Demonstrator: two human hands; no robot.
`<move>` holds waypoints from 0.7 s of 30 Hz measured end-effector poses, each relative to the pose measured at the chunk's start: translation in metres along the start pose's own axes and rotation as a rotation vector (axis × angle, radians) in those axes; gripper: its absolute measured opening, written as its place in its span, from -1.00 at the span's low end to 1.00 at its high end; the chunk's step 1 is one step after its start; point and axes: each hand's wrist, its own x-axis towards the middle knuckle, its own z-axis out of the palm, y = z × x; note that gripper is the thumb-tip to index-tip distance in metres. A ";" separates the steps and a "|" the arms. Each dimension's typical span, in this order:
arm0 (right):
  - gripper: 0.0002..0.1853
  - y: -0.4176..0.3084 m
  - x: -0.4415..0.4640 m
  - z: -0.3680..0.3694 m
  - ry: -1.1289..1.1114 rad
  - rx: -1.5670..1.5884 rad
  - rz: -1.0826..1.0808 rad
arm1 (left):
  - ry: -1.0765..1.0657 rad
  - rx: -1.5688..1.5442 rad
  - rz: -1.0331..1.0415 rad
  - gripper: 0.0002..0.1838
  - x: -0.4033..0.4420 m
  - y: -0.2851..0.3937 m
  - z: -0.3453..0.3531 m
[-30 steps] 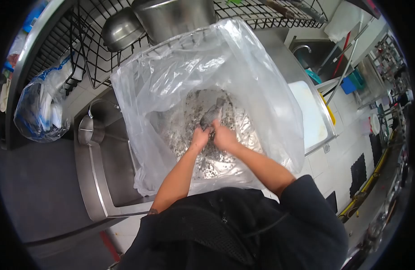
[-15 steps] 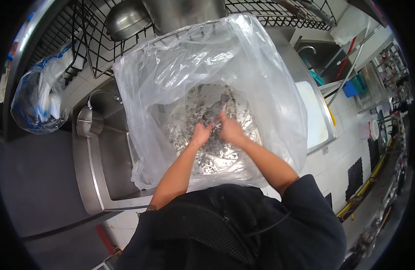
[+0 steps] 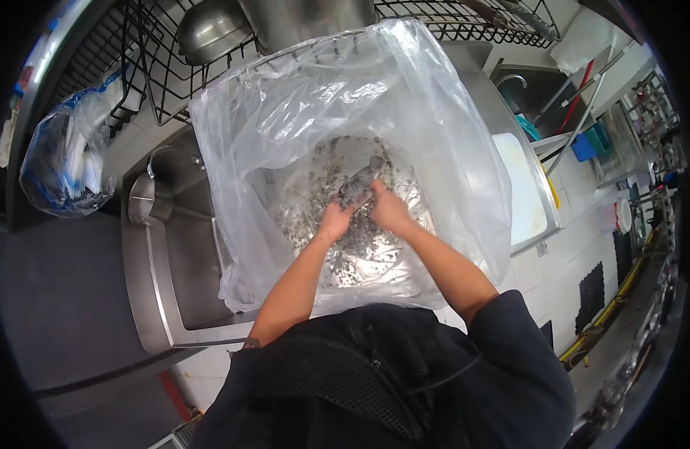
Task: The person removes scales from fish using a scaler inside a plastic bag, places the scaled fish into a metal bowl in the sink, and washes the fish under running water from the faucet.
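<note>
A grey fish [image 3: 361, 184] lies slanted inside a large clear plastic bag [image 3: 464, 157], its tail end pointing up and right. My left hand [image 3: 335, 221] is closed on the fish's lower end. Beside the fish's right side, my right hand [image 3: 390, 211] is closed with its fingers curled; whatever it may hold is hidden. Many small dark flecks that look like scales [image 3: 300, 217] cover the bottom of the bag around both hands.
The bag spreads over a steel sink [image 3: 181, 269] with a faucet [image 3: 172, 153] on the left. A white board [image 3: 521, 191] is at the right. Wire racks [image 3: 427, 30] with steel bowls [image 3: 214, 30] stand behind. A bag of white items [image 3: 75, 165] hangs at left.
My right hand has shifted slightly down and right along the fish. My left hand stays at the fish's lower end, and the fish has hardly moved.
</note>
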 end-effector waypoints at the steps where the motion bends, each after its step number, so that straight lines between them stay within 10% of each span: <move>1: -0.52 -0.012 -0.009 0.003 0.003 -0.007 -0.002 | 0.015 -0.077 0.033 -0.58 0.001 0.000 0.001; 21: -0.49 -0.018 -0.019 0.009 -0.146 -0.040 -0.174 | -0.057 -0.172 0.130 -0.56 0.006 0.002 -0.001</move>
